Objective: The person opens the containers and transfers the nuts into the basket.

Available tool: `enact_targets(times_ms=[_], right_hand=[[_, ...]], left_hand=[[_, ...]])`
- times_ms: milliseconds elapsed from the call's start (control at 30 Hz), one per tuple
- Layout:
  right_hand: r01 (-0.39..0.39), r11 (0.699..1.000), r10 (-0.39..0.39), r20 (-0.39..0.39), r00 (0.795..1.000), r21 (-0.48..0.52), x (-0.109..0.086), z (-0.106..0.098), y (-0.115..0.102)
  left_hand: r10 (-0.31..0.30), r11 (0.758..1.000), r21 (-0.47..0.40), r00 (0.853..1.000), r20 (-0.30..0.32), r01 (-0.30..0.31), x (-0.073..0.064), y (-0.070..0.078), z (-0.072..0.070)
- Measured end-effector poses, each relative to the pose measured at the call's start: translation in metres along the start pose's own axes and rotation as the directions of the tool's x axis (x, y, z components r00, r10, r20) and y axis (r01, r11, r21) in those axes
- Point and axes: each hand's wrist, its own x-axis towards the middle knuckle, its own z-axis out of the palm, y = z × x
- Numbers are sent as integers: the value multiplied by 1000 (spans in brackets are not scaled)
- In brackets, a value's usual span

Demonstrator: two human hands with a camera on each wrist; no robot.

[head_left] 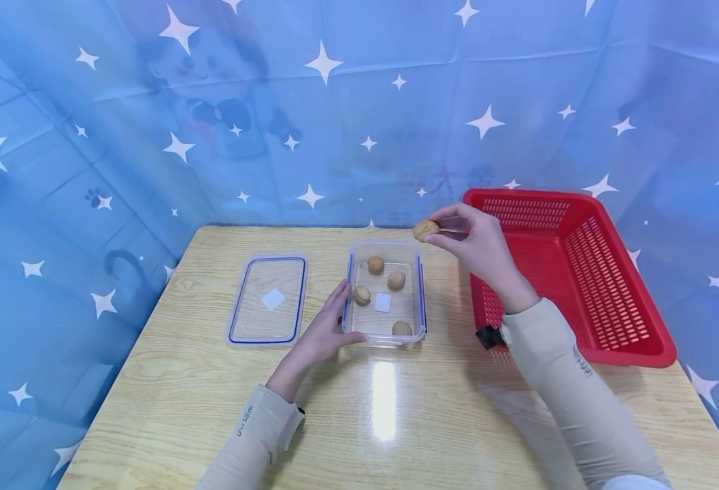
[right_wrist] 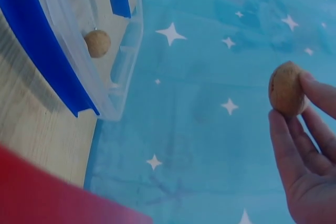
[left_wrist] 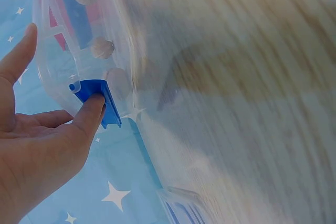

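A clear plastic box [head_left: 419, 292] with blue latches stands uncovered on the table, with several walnuts [head_left: 362, 295] lying apart on its bottom. My left hand [head_left: 322, 333] holds the box at its near left corner, the thumb along the near wall and the fingers on the left side. In the left wrist view one of those fingers rests on a blue latch [left_wrist: 97, 90]. Above the table, just past the box's far right corner, my right hand [head_left: 478, 245] pinches another walnut [right_wrist: 286, 88] between thumb and fingertips.
Left of the box, a clear lid [head_left: 267, 299] with a blue seal lies flat on the wooden table [head_left: 212, 408]. A red plastic basket [head_left: 634, 272] stands at the right, partly beneath my right forearm. A blue star-patterned curtain [head_left: 365, 102] hangs behind the table.
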Motion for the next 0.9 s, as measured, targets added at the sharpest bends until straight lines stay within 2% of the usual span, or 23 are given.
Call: enact_targets(times_ms=[367,533,733,900], right_hand=[[-55,998,53,-61,997,-23,5,-18,8],[-41,999,36,-116,993,-35,10,-27,19],[-54,998,45,-183,982,-44,17,-37,31],[-69,998,66,-247,967,-3,23,-44,44]], left_hand=[[3,1000,3,1000,-2,-3,0,1,-1],[-2,1000,-2,1000,3,2,1,1,-1],[-4,1000,3,1000,3,4,1,0,0],[-4,1000,0,1000,3,4,1,0,-1]])
